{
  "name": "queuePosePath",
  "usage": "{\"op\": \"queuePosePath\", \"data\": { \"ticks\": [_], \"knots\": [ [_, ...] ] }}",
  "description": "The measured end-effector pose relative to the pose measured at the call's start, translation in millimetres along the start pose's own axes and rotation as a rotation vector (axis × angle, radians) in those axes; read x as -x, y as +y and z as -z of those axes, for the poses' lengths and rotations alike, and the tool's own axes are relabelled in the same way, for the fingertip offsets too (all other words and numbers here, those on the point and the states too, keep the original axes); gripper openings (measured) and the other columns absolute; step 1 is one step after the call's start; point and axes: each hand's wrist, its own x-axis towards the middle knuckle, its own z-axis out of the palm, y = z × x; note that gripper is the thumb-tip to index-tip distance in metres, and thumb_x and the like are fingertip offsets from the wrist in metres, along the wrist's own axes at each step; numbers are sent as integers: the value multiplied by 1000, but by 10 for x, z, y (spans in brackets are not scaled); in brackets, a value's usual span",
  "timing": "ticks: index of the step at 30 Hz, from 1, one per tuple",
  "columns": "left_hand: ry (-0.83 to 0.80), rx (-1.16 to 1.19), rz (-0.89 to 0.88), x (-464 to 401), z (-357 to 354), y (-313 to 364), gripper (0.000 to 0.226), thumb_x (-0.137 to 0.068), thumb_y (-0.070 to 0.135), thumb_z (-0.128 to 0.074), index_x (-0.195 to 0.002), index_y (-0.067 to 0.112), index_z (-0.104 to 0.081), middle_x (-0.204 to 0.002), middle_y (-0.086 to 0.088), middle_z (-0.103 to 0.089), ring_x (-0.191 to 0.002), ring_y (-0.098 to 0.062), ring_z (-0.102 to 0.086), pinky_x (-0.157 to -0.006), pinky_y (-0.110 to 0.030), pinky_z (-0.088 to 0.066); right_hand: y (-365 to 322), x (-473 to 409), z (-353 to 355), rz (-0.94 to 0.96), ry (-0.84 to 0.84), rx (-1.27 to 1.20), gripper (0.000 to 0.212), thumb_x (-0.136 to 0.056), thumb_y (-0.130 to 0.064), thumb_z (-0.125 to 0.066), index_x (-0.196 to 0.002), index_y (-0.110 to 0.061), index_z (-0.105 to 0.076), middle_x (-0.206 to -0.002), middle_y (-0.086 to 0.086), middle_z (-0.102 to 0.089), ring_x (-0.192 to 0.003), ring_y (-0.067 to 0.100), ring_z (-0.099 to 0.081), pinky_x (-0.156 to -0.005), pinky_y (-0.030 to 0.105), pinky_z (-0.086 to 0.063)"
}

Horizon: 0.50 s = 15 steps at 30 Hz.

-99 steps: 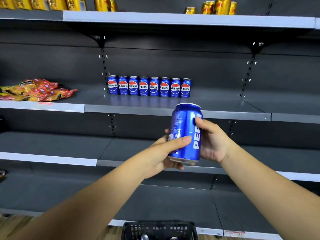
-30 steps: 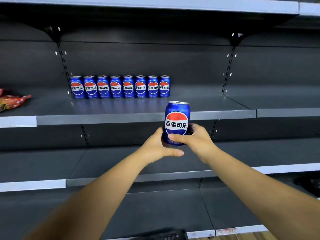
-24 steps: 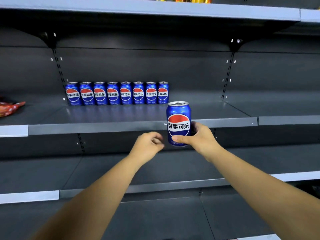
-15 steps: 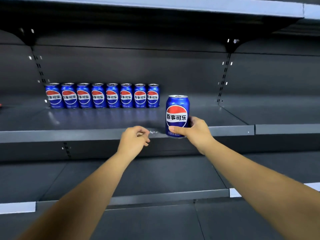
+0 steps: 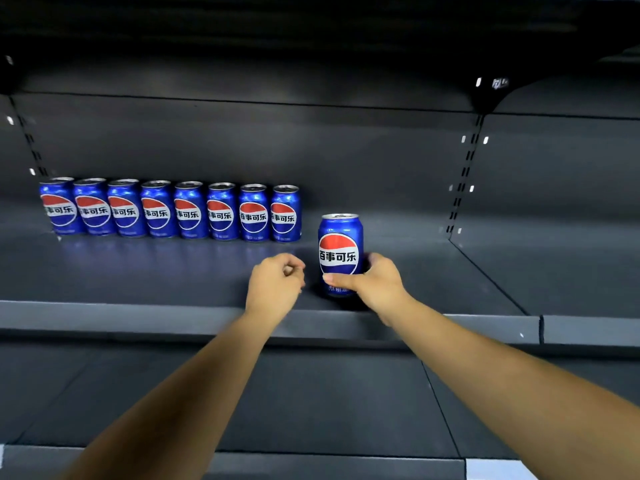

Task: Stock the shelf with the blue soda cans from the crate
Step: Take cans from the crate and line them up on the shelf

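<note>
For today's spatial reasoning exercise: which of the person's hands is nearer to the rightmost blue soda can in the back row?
Left. The left hand hovers just in front of that rightmost blue soda can; the right hand is farther right, gripping another can.

There is one view only, from the head. It faces the shelf (image 5: 138, 317) squarely and tilts slightly down, close enough that both forearms reach in from the near edge. The can row (image 5: 169, 211) stands far left, and the back panel (image 5: 346, 150) fills the upper frame.
</note>
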Motion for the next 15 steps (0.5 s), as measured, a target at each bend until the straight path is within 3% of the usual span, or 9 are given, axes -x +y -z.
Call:
{"op": "queuePosePath", "data": {
  "ticks": [2, 5, 9, 12, 13, 15],
  "knots": [
    [8, 30, 52, -75, -93, -37, 17, -91, 2, -50, -83, 12, -61, -64, -1, -62, -57, -13, -60, -59, -19, -52, 61, -123, -27, 14, -3, 24, 50, -62, -20, -88, -100, -14, -56, -94, -1, -64, -85, 15, -62, -75, 24, -50],
    [37, 40, 162, -228, -177, -66, 23, -88, 2, -47, -76, 16, -60, -64, -3, -63, -60, -17, -60, -62, -25, -51, 114, -316, -65, 20, -38, 10, 53, -61, -20, -88, -102, -15, -54, -98, 1, -65, -89, 16, -62, -81, 28, -52],
    [-47, 29, 293, -422, -238, -122, 20, -89, 7, -47, -78, 14, -61, -66, -4, -65, -56, -15, -59, -51, -22, -38, 177, -511, -169, 16, -28, -47, 61, -60, -14, -89, -108, -15, -51, -101, 0, -62, -92, 16, -60, -86, 28, -50],
    [-58, -21, 324, -527, -261, -203, 20, -89, 10, -48, -75, 16, -60, -62, -2, -65, -51, -15, -59, -58, -25, -46, 232, -653, -219, 21, -68, 7, 69, -59, -20, -89, -117, -14, -53, -108, -2, -64, -100, 16, -60, -93, 30, -46],
    [-43, -44, 320, -556, -263, -226, 21, -88, 9, -47, -73, 16, -59, -60, -1, -65, -50, -15, -59, -64, -28, -51, 257, -704, -233, 24, -70, 50, 71, -59, -25, -89, -118, -16, -52, -114, -1, -64, -107, 18, -59, -102, 36, -41],
    [-11, -111, 289, -592, -262, -231, 20, -87, 7, -45, -73, 15, -58, -58, -2, -63, -46, -16, -59, -73, -31, -55, 296, -804, -266, 6, -30, 190, 75, -62, -38, -86, -123, -18, -49, -128, 1, -58, -127, 21, -46, -116, 45, -15]
  ]
}}
